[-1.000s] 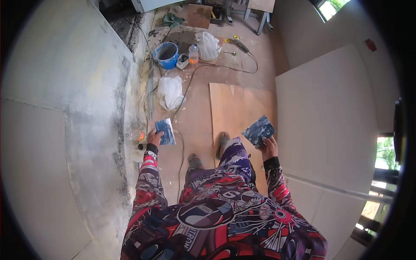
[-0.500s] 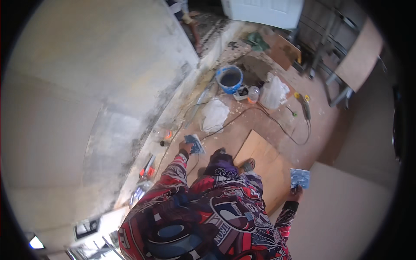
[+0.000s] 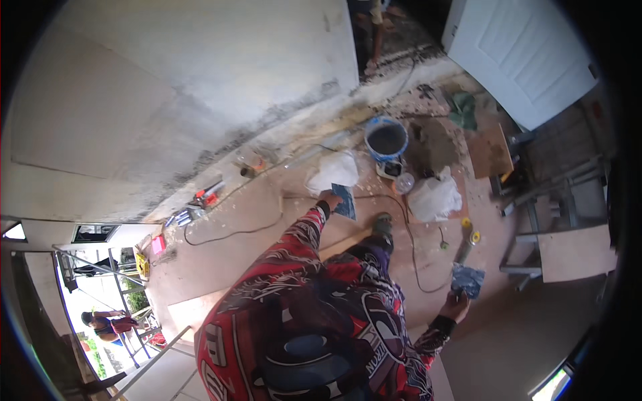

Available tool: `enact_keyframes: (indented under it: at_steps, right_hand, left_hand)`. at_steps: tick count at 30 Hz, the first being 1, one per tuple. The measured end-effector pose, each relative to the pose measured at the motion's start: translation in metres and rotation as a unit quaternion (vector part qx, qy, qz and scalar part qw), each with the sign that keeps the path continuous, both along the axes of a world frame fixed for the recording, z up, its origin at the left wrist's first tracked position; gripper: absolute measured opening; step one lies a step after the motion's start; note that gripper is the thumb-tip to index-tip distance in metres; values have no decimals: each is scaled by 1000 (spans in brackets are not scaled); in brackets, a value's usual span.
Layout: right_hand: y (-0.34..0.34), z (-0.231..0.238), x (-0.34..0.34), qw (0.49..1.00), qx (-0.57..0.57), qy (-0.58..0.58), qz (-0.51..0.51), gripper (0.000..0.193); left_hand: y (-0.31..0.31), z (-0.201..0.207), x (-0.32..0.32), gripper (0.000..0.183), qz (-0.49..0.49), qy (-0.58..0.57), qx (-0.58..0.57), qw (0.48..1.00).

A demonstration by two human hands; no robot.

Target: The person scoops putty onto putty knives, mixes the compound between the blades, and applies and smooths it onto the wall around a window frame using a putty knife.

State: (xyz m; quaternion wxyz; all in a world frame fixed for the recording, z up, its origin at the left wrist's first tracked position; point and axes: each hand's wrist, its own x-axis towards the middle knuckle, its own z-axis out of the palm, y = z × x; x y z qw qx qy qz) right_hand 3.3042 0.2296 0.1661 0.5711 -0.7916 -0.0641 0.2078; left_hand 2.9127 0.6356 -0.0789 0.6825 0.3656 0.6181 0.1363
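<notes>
My left hand (image 3: 328,199) is closed around a flat, wide putty knife (image 3: 344,202) smeared with blue-grey paste, held out over the floor beside a white plastic bag (image 3: 332,171). Out to the right, my right hand (image 3: 455,308) grips a second wide putty knife (image 3: 467,281), its blade also coated in the blue-grey paste. Both handles are mostly hidden by my fingers. Ahead stands a blue-rimmed bucket (image 3: 386,140) with dark grey contents. A small white container (image 3: 388,168) and a clear plastic bottle (image 3: 404,183) are close to it.
A stained wall (image 3: 221,80) runs along the left. Across the floor winds a dark cable (image 3: 412,247) near a power tool (image 3: 464,247). A white crumpled sack (image 3: 436,196), metal frames (image 3: 535,240) and a white door (image 3: 521,60) are at right. Other people show through two openings.
My view and body have turned left, bringing in the bright opening with a person outside. My left hand has moved across the white bag's near edge; both hands keep their putty knives.
</notes>
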Motion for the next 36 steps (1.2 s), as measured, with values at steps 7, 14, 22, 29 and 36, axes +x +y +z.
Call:
enact_keyframes:
  at_steps: [7, 14, 22, 29, 36]
  right_hand:
    - [37, -7, 241, 947, 111, 235, -191, 24]
    - [50, -109, 551, 972, 59, 223, -51, 25]
    - [103, -161, 940, 952, 13, 301, 49, 29]
    - [94, -255, 1081, 944, 12, 329, -31, 27]
    - [116, -307, 1067, 929, -3, 369, -39, 35]
  left_hand:
    - [34, 25, 321, 26, -59, -26, -22, 998]
    - [2, 45, 600, 28, 42, -150, 14, 988]
    - [-94, -27, 909, 30, 84, -73, -76, 991]
    - [-97, -94, 1077, 30, 7, -48, -87, 995]
    - [-77, -147, 1103, 43, -151, -6, -92, 984]
